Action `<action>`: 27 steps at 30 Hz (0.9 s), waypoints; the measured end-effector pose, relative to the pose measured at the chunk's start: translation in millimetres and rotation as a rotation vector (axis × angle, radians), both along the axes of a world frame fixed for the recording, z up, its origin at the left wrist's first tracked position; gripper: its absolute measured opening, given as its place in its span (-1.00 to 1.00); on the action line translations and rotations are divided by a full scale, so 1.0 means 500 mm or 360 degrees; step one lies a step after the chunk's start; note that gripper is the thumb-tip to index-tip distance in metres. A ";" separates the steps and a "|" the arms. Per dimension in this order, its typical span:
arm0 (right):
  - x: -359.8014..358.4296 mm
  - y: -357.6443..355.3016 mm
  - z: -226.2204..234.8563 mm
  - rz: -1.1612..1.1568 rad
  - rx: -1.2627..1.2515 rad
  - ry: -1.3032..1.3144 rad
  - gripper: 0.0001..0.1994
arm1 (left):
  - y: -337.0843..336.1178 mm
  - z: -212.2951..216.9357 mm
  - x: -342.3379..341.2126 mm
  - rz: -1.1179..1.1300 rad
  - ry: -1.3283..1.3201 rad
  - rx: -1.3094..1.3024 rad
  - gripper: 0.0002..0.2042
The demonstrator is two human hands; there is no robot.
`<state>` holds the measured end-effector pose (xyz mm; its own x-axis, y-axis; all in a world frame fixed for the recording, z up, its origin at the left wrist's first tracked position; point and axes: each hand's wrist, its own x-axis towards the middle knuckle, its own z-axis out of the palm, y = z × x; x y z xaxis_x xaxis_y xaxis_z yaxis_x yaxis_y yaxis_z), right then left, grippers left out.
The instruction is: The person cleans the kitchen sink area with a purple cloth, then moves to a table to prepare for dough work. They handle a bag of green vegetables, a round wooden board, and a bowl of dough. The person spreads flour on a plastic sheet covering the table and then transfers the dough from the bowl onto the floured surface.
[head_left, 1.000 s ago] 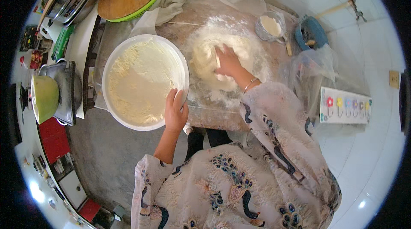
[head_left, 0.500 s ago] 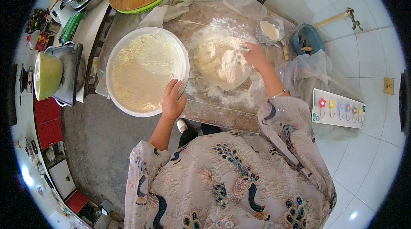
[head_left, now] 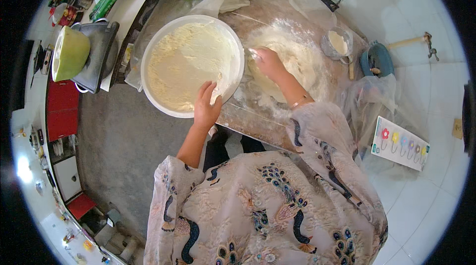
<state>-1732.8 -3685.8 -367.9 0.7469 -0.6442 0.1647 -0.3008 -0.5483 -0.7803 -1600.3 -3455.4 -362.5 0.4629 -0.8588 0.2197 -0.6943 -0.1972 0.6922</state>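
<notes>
Your left hand (head_left: 207, 106) is curled over the rim of the white bowl (head_left: 163, 109) with crumbly flour mix still inside, while your right hand (head_left: 269, 62) presses open-palmed into the dough (head_left: 297, 67) on the floured table (head_left: 248, 116), so kneading's underway but looks far from done.

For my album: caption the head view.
Left hand grips the white bowl; right hand presses floured dough.
</notes>
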 end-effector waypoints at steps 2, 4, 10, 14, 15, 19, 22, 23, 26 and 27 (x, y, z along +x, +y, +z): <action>0.073 -0.019 -0.006 0.0065 -0.0203 0.0000 -0.76 | 0.019 0.002 0.016 0.0034 -0.0133 0.0034 -0.60; 0.126 -0.045 -0.060 0.0042 -0.0416 -0.0121 -0.77 | 0.032 0.002 0.024 0.0008 -0.0111 0.0032 -0.60; 0.075 0.020 -0.023 -0.0113 -0.0515 0.0239 -0.79 | 0.028 -0.002 0.025 -0.0055 -0.0063 -0.0051 -0.63; 0.032 0.070 -0.043 -0.0016 -0.0538 0.0242 -0.79 | 0.028 -0.005 0.032 -0.0055 -0.0044 -0.0039 -0.63; 0.032 0.085 -0.024 0.0001 -0.0463 0.0268 -0.79 | 0.030 -0.006 0.035 -0.0071 -0.0067 -0.0034 -0.63; 0.062 0.044 -0.020 0.0058 -0.0482 0.0214 -0.80 | 0.036 -0.005 0.040 -0.0134 -0.0113 -0.0011 -0.62; 0.125 -0.028 -0.023 0.0064 -0.0658 0.0390 -0.82 | 0.034 0.000 0.037 -0.0142 -0.0091 -0.0013 -0.63; 0.143 -0.044 -0.030 0.0065 -0.0623 0.0364 -0.83 | 0.037 0.001 0.038 -0.0134 -0.0084 -0.0009 -0.63; 0.162 -0.061 -0.042 0.0047 -0.0618 0.0281 -0.83 | 0.031 -0.001 0.036 -0.0084 -0.0086 -0.0024 -0.63; 0.152 -0.052 -0.041 0.0093 -0.0575 0.0320 -0.82 | 0.035 -0.002 0.035 -0.0081 -0.0078 -0.0017 -0.63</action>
